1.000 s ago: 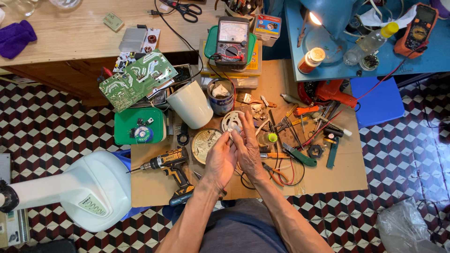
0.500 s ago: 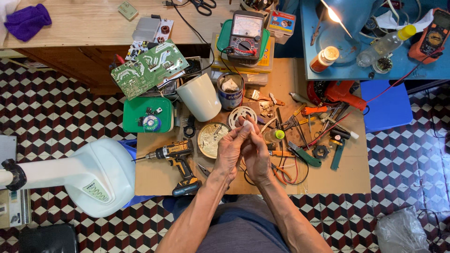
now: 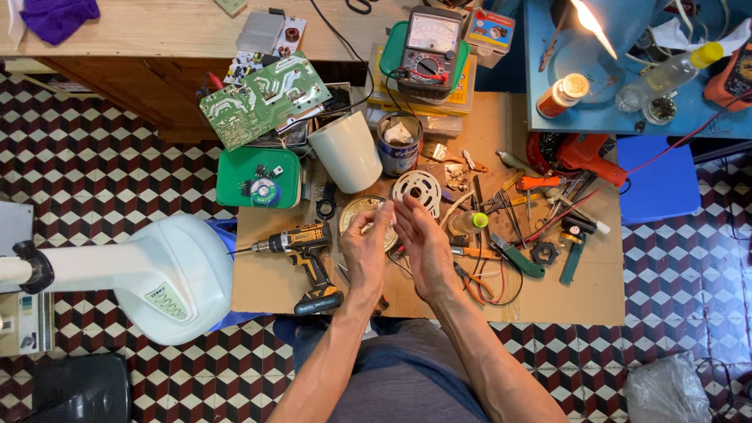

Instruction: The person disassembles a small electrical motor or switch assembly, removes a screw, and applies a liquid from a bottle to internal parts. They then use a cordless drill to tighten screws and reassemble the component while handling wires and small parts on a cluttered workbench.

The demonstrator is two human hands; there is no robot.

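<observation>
Hands raised together over a cluttered cardboard surface (image 3: 548, 298), nothing visibly gripped.

Left hand (image 3: 368, 251) and right hand (image 3: 423, 247) face palm to palm, close but apart; fingers (image 3: 407, 215) extended and loosely open. No part shows between them, though something small could be hidden. Just beyond the fingertips lie a round brass-coloured disc (image 3: 356, 210) and a white ring-shaped part (image 3: 417, 188); the cordless drill (image 3: 307, 249) rests unheld to the left. Judged from this: work paused between steps, parts unassembled.
</observation>
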